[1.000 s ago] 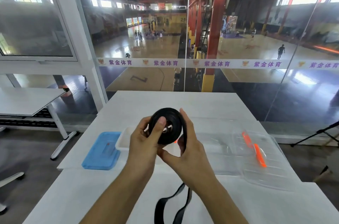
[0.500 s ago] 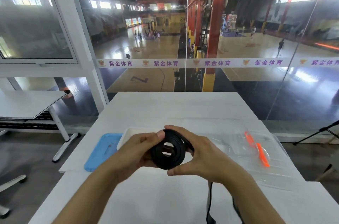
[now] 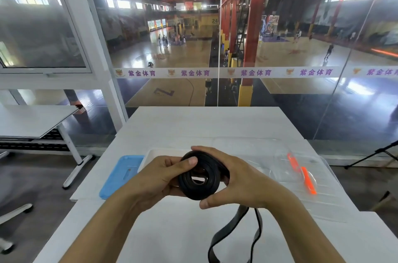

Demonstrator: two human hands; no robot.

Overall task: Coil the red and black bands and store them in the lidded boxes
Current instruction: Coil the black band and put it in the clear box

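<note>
A black band (image 3: 199, 178) is partly wound into a flat coil, held above the white table (image 3: 193, 124). My left hand (image 3: 159, 176) grips the coil's left side with the thumb on top. My right hand (image 3: 239, 178) wraps its right side, thumb under the coil. The band's loose tail (image 3: 234, 232) hangs down from my right hand toward the table's near edge. Behind my hands stands a white box (image 3: 155, 152), mostly hidden. No red band is visible.
A blue lid (image 3: 120, 174) lies flat left of the white box. A clear plastic box with orange latches (image 3: 301, 174) sits to the right. A glass wall stands past the table's far edge. Another table is at the left.
Both hands have lowered the coil from chest height toward the table. The coil has tilted flatter, and the loose tail has swung from the centre to the right.
</note>
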